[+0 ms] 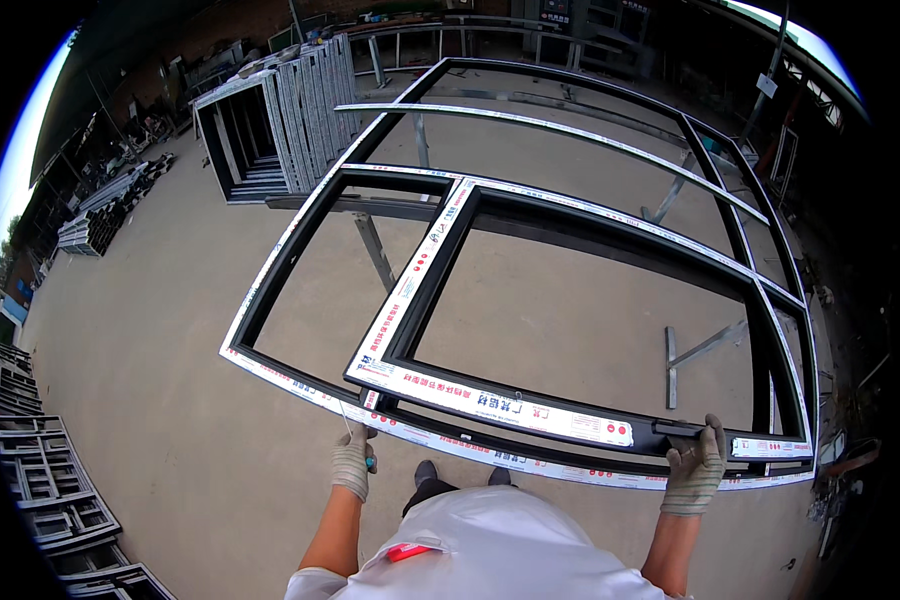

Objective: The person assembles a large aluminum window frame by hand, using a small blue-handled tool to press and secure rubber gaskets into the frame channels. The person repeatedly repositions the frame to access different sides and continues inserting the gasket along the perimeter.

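Note:
A large window frame [300, 372] of dark profile, faced with white printed film, lies flat in front of me on supports. Over its near part rests a smaller film-covered window sash [500, 402], slightly out of line with the frame's near edge. My gloved left hand [351, 466] is closed round a slim screwdriver [371, 464] with a teal handle; its thin shaft points up at the frame's near rail, beside the sash's near left corner. My gloved right hand [695, 472] grips the sash's near rail toward the right, by a bare dark stretch with a slot.
Metal support legs [672, 370] show through the frame openings. A row of upright frames [290, 120] stands far left. Stacked frames [50, 480] lie near left, and bundled profiles [105, 215] lie beyond them. Clutter lines the right side.

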Demonstrator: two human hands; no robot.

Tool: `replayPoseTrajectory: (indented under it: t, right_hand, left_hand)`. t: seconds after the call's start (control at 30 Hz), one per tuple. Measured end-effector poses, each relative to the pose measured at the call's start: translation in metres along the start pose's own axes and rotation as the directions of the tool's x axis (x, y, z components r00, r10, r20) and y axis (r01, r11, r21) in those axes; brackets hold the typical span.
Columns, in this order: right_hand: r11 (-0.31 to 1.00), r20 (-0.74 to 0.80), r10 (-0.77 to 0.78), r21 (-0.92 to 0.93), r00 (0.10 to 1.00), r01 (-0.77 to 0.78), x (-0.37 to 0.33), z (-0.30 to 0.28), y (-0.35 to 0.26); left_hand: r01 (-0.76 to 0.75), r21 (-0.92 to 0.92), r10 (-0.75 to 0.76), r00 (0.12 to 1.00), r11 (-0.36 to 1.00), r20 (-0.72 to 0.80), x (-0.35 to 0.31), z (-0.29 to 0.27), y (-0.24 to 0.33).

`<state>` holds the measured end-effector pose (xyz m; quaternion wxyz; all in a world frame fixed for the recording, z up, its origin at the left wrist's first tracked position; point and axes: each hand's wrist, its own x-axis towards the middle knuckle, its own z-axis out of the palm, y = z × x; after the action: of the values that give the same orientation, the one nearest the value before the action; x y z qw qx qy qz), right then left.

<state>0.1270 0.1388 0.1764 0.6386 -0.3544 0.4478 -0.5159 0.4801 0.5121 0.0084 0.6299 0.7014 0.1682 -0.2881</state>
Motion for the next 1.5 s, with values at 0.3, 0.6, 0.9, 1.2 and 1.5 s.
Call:
replayPoseTrajectory:
  t: [0.3,0.6,0.9,1.2,1.5]
  right_hand:
    - [0.987,-0.092,-0.154,-0.057,0.984,0.150,0.012,0.023,-0.019]
    - [0.980,-0.175,-0.197,-0.033,0.965,0.195,0.009,0.034,-0.015]
    - [0.972,-0.216,-0.233,-0.084,0.948,0.219,0.002,0.044,-0.016]
    - [0.969,-0.189,-0.245,-0.068,0.951,0.236,-0.004,0.043,-0.017]
    - [0.929,-0.162,-0.365,-0.133,0.917,0.346,-0.007,0.059,-0.011]
  left_hand:
    - [-0.287,-0.436,0.451,0.825,0.853,0.340,0.013,0.038,0.105]
    - [-0.225,-0.298,0.355,0.779,0.928,0.517,0.037,0.025,0.125]
    - [-0.331,-0.237,0.400,0.621,0.913,0.674,0.034,0.005,0.154]
    - [-0.150,-0.323,0.342,0.632,0.934,0.696,0.026,0.011,0.167]
    - [-0.157,-0.382,0.394,0.608,0.911,0.689,0.024,0.009,0.174]
